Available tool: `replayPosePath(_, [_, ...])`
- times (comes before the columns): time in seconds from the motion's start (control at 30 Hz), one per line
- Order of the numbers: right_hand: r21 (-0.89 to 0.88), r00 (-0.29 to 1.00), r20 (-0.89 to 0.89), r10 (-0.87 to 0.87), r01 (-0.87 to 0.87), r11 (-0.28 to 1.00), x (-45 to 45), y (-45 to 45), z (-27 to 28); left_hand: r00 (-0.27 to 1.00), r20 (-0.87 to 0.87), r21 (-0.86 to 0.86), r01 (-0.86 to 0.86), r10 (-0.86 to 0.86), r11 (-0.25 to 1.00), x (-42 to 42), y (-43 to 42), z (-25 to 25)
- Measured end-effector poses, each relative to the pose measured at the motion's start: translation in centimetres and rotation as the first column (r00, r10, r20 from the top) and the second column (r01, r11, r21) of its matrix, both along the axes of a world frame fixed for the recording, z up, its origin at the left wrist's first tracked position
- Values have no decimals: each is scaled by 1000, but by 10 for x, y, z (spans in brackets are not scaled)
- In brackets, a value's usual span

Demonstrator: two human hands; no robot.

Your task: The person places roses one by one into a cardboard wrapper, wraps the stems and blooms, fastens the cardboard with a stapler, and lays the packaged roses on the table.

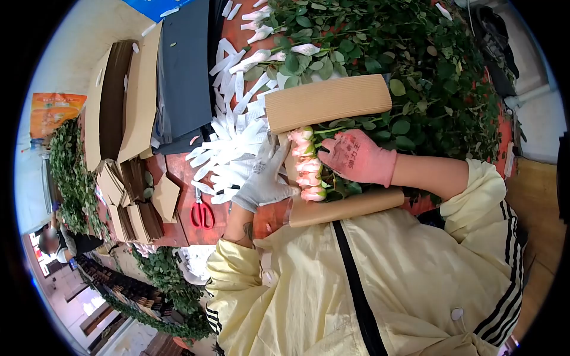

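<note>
A row of several pink roses (307, 166) lies on brown cardboard, between its raised upper flap (329, 102) and its lower flap (350, 207). My left hand, in a white glove (265, 178), rests beside the blooms with its fingers spread, the fingertips near the cardboard's left edge. At the stems just right of the blooms is my right hand, in a pink glove (356, 157); its fingers are bent together, and what they hold is hidden. White paper or foam sleeves (228, 142) lie in a pile left of the roses.
Red-handled scissors (202, 215) lie on the red table (178, 169). Leafy rose stems (415, 65) cover the far right. Cardboard sheets (139, 95) and a dark board (185, 71) stand at the left, with folded cardboard pieces (122, 184) below. A person (56, 243) is far left.
</note>
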State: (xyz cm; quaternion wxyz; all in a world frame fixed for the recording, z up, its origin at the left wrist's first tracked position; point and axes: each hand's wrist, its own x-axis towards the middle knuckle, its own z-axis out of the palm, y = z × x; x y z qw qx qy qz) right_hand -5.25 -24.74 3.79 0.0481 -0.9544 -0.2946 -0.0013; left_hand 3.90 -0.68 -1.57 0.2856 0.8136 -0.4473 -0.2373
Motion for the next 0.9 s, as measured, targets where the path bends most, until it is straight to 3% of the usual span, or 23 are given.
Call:
replayPosePath(0.13, [-44, 995, -96, -26, 22, 999, 2, 4, 8, 982, -187, 8, -31, 32, 1000, 0, -2, 2])
replayPosePath(0.3, [-5, 998, -64, -12, 12, 1000, 3, 0, 6, 985, -170, -44, -50, 41, 998, -8, -2, -6])
replayPosePath(0.37, [-96, 972, -228, -52, 31, 995, 5, 3, 1, 984, -175, -84, -57, 42, 995, -7, -1, -10])
replayPosePath(0.47, [-92, 993, -106, -43, 34, 995, 0, 2, -7, 985, -172, -117, -46, 26, 992, -5, 0, -11])
replayPosePath(0.57, [-154, 994, -111, -22, 4, 988, 0, 2, -1, 978, -202, -56, -69, 56, 996, -4, 0, -7])
replayPosePath(0.6, [-140, 1000, -15, 7, -9, 990, -4, -1, -13, 962, -267, -89, -78, 51, 993, -3, 0, -9])
replayPosePath(0.67, [-147, 996, -89, -6, -7, 989, -1, 1, -5, 944, -328, -123, -90, 46, 988, -5, 0, -8])
replayPosePath(0.7, [-156, 985, -167, -31, 5, 988, -1, 2, -1, 965, -255, -145, -105, 65, 984, -7, 0, -7])
replayPosePath(0.77, [-169, 991, -135, -17, -6, 986, -2, 2, -5, 980, -180, -172, -112, 81, 979, -13, -1, 13])
replayPosePath(0.83, [-184, 995, -100, -4, -14, 983, 0, 2, -1, 956, 245, 140, -203, 165, 969, -23, 1, 62])
replayPosePath(0.9, [-95, 990, -133, -50, 37, 995, 1, 6, 9, 935, 225, 90, -299, 273, 950, -36, -5, 87])
